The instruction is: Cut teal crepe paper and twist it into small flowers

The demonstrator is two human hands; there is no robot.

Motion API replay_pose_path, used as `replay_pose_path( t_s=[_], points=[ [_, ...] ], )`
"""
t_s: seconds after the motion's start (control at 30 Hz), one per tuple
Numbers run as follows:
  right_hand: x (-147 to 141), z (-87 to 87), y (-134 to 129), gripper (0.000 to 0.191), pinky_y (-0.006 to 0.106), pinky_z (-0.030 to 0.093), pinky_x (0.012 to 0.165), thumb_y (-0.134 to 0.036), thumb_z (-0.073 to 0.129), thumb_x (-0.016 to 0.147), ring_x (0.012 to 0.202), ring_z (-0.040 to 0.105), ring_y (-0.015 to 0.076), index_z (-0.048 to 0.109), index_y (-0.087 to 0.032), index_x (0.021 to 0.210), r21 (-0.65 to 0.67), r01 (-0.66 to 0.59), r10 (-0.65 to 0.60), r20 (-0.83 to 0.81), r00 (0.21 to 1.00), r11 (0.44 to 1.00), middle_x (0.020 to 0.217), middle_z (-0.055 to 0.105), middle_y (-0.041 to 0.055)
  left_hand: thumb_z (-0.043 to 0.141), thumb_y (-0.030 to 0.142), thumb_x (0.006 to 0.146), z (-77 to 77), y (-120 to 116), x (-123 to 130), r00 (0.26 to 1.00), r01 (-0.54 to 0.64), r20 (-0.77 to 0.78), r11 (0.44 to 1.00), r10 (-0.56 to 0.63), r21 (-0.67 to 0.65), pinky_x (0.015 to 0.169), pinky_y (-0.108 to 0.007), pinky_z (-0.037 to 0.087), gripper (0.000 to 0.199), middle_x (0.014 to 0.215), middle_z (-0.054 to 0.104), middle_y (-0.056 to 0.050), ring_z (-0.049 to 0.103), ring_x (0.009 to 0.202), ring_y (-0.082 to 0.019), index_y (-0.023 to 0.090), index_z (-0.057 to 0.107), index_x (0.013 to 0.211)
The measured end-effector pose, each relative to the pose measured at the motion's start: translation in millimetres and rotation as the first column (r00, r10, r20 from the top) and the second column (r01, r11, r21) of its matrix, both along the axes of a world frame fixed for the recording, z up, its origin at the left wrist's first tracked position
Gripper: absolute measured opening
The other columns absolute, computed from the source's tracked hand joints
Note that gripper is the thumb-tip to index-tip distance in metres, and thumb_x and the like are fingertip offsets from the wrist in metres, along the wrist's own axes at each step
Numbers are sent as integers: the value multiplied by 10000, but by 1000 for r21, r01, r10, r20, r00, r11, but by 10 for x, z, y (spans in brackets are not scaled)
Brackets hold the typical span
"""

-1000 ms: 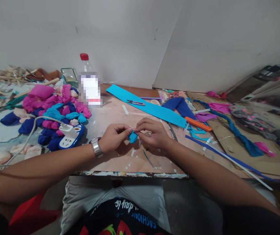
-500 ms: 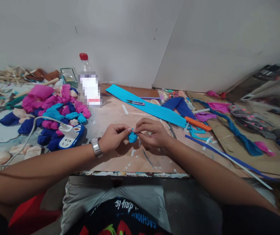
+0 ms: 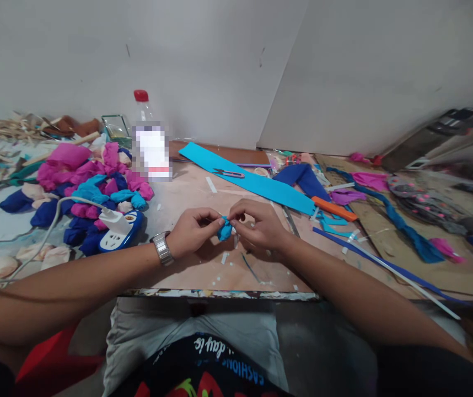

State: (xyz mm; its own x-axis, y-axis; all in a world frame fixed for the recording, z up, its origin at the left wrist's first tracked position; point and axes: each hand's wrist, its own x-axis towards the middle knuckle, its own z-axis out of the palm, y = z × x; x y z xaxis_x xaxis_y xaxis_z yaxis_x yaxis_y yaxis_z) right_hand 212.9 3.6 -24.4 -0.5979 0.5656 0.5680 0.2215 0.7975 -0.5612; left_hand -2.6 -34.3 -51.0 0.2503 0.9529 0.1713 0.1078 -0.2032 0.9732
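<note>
A small turquoise crepe paper bud (image 3: 224,229) is held between my two hands above the tabletop. My left hand (image 3: 195,231), with a metal watch (image 3: 162,248) at its wrist, pinches the bud's left side between thumb and forefinger. From the other side my right hand (image 3: 259,225) grips the bud's upper edge with its fingertips. Beyond the hands lies a long turquoise paper strip (image 3: 257,186), with thread snips (image 3: 229,173) resting on it. An orange utility knife (image 3: 334,209) touches the strip's right end.
At left, a heap of pink, blue and cream paper pieces (image 3: 69,157) sits behind a power strip (image 3: 123,231) with a plugged-in cable. A red-capped bottle (image 3: 141,96) stands near the wall. Cardboard (image 3: 389,248) and paper ribbons (image 3: 406,220) lie to the right.
The fingers of both hands shift slightly around the turquoise bud, which turns a little between them. Everything else stays in place.
</note>
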Motion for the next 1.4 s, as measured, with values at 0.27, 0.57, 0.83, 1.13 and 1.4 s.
replay_pose_path(
  t_s=[0.27, 0.57, 0.83, 1.13, 1.4],
  points=[
    [-12, 14, -21, 258, 295, 514, 690, -414, 687, 952, 751, 671, 174, 756, -168, 925, -242, 78, -62, 75, 995, 967, 857, 762, 67, 727, 414, 899, 11, -15, -2, 1000, -8, -9, 1000, 8, 25, 734, -279, 568, 277, 844, 796, -79, 718, 769, -168, 142, 777, 898],
    [-38, 0, -34, 220, 263, 483, 639, -364, 683, 940, 680, 617, 140, 729, -164, 861, -234, 86, -71, 70, 995, 968, 782, 727, 43, 720, 428, 910, -6, -16, -12, 998, -12, -53, 999, 15, 50, 734, -298, 571, 288, 859, 801, -87, 721, 777, -180, 149, 793, 903],
    [-41, -8, -47, 233, 271, 488, 652, -393, 713, 918, 702, 633, 151, 752, -168, 875, -288, 111, -93, 75, 993, 951, 792, 738, 46, 708, 394, 908, 45, -30, -7, 999, -29, -43, 997, 32, 71, 708, -276, 576, 262, 812, 793, -73, 721, 745, -171, 152, 787, 843],
    [-71, -34, -60, 200, 269, 479, 637, -359, 713, 901, 684, 616, 149, 743, -169, 847, -309, 187, -178, 57, 982, 933, 765, 733, 39, 709, 413, 912, -18, -2, -13, 996, -49, -73, 998, 52, 47, 715, -291, 548, 267, 861, 788, -78, 701, 756, -172, 157, 774, 949],
    [-34, -45, -42, 205, 323, 561, 773, -266, 647, 938, 804, 681, 171, 761, -210, 1099, -145, 15, -11, 26, 1000, 989, 978, 777, 71, 705, 421, 855, 66, 9, 7, 992, 35, 125, 993, -21, -111, 637, -249, 468, 266, 723, 657, -1, 579, 658, -123, 167, 650, 800]
  ],
)
